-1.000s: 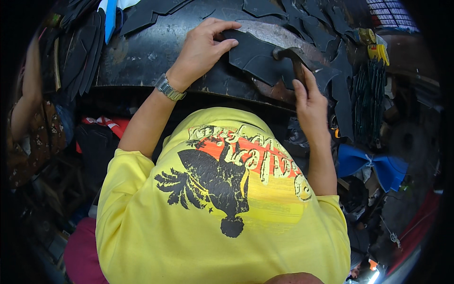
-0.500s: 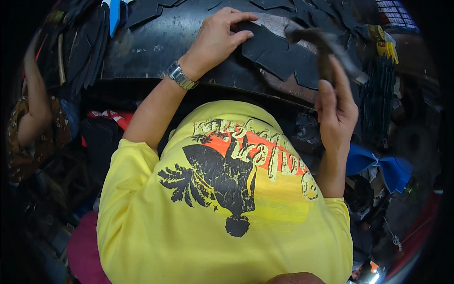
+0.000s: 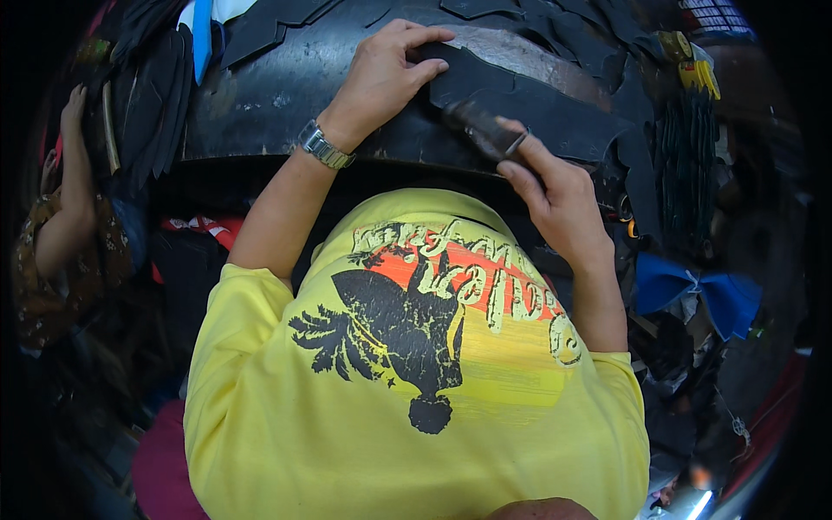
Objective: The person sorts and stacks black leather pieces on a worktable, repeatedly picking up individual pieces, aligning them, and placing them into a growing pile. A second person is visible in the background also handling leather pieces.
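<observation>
A flat black sheet piece [image 3: 537,108] with a notched outline lies on the dark curved work surface [image 3: 251,104]. My left hand [image 3: 381,78], a metal watch on its wrist, has thumb and index finger closed at the piece's left end. In my right hand [image 3: 559,186] is a hammer [image 3: 485,130], smeared by motion, over the near-left edge of the piece. Most of its handle is hidden behind my fingers. Part of a grey-brown slab [image 3: 529,52] shows along the far side of the black piece.
More cut black pieces [image 3: 260,35] lie along the far side. Dark strips hang in stacks at the left [image 3: 165,104] and right [image 3: 685,165]. A yellow object [image 3: 698,76] sits at the right corner. Another person's arm [image 3: 74,199] is at the far left.
My right hand has swung the hammer leftward, from over the right part of the piece to its near-left edge. My left hand has shifted slightly left, along with the black piece.
</observation>
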Demonstrator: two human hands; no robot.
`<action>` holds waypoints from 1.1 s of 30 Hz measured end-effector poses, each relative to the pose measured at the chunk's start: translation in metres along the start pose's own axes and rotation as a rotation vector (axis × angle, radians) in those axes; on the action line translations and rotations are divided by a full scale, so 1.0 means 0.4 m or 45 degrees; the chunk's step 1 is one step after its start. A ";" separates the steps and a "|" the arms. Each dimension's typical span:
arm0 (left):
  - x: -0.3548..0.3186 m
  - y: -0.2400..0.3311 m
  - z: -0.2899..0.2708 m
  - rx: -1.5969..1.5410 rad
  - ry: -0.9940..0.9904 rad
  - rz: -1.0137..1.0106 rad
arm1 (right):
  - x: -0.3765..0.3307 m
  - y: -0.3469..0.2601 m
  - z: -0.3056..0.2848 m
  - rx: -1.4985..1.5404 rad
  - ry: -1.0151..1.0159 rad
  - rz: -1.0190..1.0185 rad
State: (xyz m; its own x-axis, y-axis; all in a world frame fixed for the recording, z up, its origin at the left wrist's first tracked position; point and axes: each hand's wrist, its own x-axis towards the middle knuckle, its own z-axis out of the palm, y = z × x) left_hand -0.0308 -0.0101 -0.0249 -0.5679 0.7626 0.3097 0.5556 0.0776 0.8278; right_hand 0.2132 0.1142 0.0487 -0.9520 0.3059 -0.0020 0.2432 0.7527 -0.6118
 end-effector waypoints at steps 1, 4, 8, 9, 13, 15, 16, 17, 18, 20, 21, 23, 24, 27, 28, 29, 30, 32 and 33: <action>0.000 0.000 -0.001 0.007 -0.007 -0.008 | -0.003 -0.011 -0.009 -0.010 -0.044 -0.076; 0.001 0.002 -0.003 -0.040 0.008 0.014 | -0.009 -0.043 -0.006 0.026 -0.074 -0.140; 0.003 0.002 -0.004 -0.017 0.006 0.037 | 0.022 -0.041 0.020 -0.037 0.087 0.102; 0.004 0.002 -0.002 -0.024 -0.004 0.035 | 0.031 -0.030 0.016 -0.023 0.024 0.330; -0.002 -0.003 -0.018 -0.024 -0.015 0.036 | 0.009 0.001 -0.029 0.075 0.357 0.123; -0.013 -0.007 -0.036 -0.025 -0.014 -0.002 | -0.002 0.009 -0.027 0.247 0.441 0.116; -0.019 -0.009 -0.048 -0.021 -0.025 -0.030 | -0.002 0.012 -0.023 0.236 0.476 0.051; -0.022 -0.010 -0.058 -0.013 -0.034 -0.042 | 0.004 0.015 -0.017 0.186 0.441 0.063; -0.024 -0.009 -0.065 0.027 -0.045 -0.040 | 0.008 0.016 -0.014 0.062 0.356 0.140; -0.020 -0.006 -0.072 0.105 -0.050 0.009 | 0.024 0.019 -0.020 -0.128 0.202 0.345; -0.014 -0.003 -0.074 0.095 -0.027 -0.022 | 0.029 0.022 -0.039 -0.125 0.235 0.237; -0.019 0.014 -0.073 0.069 -0.030 -0.084 | 0.027 0.016 -0.068 -0.074 0.281 0.262; -0.015 0.022 -0.074 0.257 0.054 0.040 | 0.028 0.015 -0.073 0.071 0.316 0.227; -0.026 0.058 -0.076 0.642 0.193 0.242 | 0.035 0.013 -0.047 0.245 0.541 0.023; -0.027 0.072 -0.067 0.585 0.142 0.259 | 0.044 0.018 -0.026 0.090 0.557 0.011; -0.024 0.085 -0.054 0.541 0.095 0.272 | 0.056 0.029 -0.018 -0.060 0.403 0.152; -0.021 0.096 -0.041 0.476 0.067 0.315 | 0.061 0.038 -0.010 -0.168 0.214 0.348; -0.020 0.115 -0.005 0.502 -0.014 0.383 | 0.058 0.062 -0.025 -0.159 0.259 0.304; -0.028 0.121 0.005 0.481 -0.104 0.348 | 0.046 0.068 -0.039 -0.121 0.283 0.305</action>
State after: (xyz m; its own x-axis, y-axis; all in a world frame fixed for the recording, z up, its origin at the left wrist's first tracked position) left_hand 0.0036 -0.0137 0.0106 -0.3289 0.8345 0.4421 0.8687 0.0837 0.4883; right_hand 0.2054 0.1496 0.0443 -0.8048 0.5921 0.0424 0.4810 0.6922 -0.5380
